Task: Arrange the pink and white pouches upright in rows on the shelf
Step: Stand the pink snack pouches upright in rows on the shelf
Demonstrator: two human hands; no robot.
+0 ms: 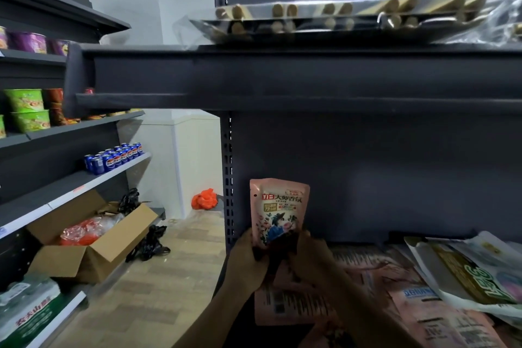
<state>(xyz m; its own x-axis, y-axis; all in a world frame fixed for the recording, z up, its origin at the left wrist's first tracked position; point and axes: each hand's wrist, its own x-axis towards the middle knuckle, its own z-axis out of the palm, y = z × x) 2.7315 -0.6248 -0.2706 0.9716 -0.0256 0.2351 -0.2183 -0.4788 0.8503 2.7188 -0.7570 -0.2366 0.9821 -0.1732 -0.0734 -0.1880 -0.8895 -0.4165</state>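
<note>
A pink pouch [279, 207] with a flower print stands upright at the far left of the dark lower shelf [367, 248], close to the back panel. My left hand [248, 258] grips its lower left edge and my right hand [309, 256] grips its lower right edge. Several more pink pouches [308, 302] lie flat on the shelf in front of my hands. White and green pouches [474, 274] lie tilted in a pile at the right.
A dark upper shelf [282, 76] overhangs the work area and carries clear-wrapped packs [339, 17]. To the left stand shelves with blue cans [113, 159] and green cups [26, 110]. An open cardboard box [87, 240] and an orange bag [204, 199] sit on the floor.
</note>
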